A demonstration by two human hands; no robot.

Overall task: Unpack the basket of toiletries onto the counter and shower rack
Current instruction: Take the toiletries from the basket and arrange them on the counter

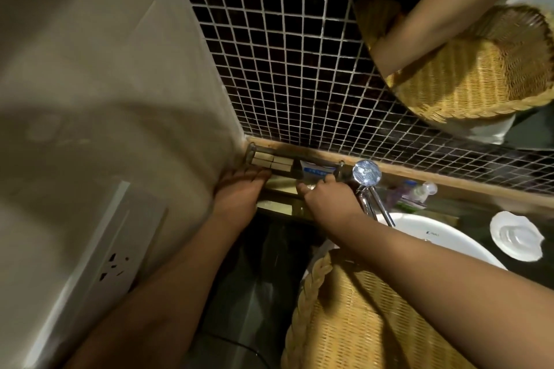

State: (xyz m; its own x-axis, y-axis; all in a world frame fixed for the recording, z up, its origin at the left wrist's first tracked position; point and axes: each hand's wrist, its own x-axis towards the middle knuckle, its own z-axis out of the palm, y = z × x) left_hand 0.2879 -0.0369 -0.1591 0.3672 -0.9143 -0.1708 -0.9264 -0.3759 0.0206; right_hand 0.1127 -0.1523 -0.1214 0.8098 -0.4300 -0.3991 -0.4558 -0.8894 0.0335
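At frame centre, both hands work at the corner rack: the left hand [239,189] lies flat and open beside small tan cardboard boxes [271,160]. The right hand [325,198] pinches a white-and-blue soft tube [317,170], seemingly light and squashy, best held mid-body. The woven yellow wicker basket [359,317] sits lower right.

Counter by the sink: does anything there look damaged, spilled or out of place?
The white dish right of the sink has a jagged, uneven rim, as if chipped or broken. A small bottle lies on its side behind the faucet. No spill shows.
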